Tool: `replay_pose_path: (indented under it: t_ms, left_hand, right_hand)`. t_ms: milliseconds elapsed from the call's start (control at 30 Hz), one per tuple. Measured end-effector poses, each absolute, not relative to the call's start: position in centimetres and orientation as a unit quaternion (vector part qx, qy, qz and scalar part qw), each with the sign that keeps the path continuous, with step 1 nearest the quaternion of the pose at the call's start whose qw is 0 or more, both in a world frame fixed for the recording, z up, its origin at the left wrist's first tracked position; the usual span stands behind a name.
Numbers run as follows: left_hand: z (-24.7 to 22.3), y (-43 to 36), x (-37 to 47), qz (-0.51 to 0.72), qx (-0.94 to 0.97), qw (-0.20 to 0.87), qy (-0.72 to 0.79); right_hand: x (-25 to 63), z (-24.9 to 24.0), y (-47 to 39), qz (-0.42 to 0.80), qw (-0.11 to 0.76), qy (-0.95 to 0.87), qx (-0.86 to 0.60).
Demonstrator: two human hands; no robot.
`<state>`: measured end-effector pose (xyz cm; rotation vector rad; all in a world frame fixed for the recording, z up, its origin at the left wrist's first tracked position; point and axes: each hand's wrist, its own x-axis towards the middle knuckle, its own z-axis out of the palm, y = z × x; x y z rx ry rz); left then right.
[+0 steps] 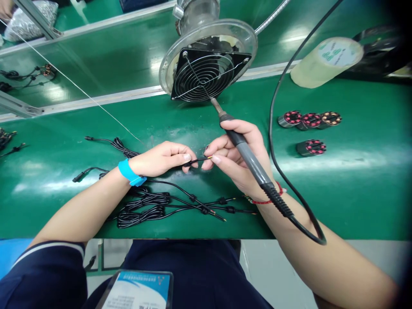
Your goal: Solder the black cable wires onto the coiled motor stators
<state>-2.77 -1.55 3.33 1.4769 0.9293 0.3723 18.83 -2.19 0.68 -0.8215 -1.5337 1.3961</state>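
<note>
cable (202, 159) runs between both hands above the bench (354, 184): left hand (170, 158) pinches it, right hand (236, 162) has fingertips at its bare end while gripping an iron (251, 162), tip toward the fan (201, 79). coiled cables (141, 216) lie beneath.

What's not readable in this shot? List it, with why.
Head view, all items:
- Thin black cable: part of its length, hidden by the left hand.
- Its orange bare tip: strand count, too small.
- Coiled black cables: partly covered by the left forearm.
- Blue-and-white rectangular badge: lower part cut by bottom edge; print illegible.
- Dark blue object: cut by top edge.
</note>
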Motion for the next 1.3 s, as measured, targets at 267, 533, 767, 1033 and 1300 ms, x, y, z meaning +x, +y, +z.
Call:
replay_pose_path:
  t_ms: [267, 533, 767, 1033, 1300]
  left_hand:
    - [3.4, -2.3, -1.7, 0.240, 0.680, 0.507, 0.472]
    - [3.5, -3.3, -0.4, 0.268, 0.769, 0.337, 0.473]
    - [3.6, -3.4, -0.1, 0.217, 0.804, 0.302, 0.464]
    - [3.7, -3.0, -0.1, 0.234, 0.618, 0.610, 0.437]
    - [2.8, -1.9, 0.0, 0.238, 0.564, 0.554, 0.564]
  right_hand:
    - [18.6, 0.5, -1.9, 0.493, 0.460, -0.640, -0.368]
    - [18.2, 0.1, -2.1, 0.485, 0.467, -0.647, -0.358]
    - [18.2, 0.2, -2.1, 0.468, 0.457, -0.664, -0.362]
    - [18.1, 0.1, -2.4, 0.446, 0.478, -0.681, -0.329]
    - [18.9, -0.5, -1.7, 0.406, 0.423, -0.703, -0.402]
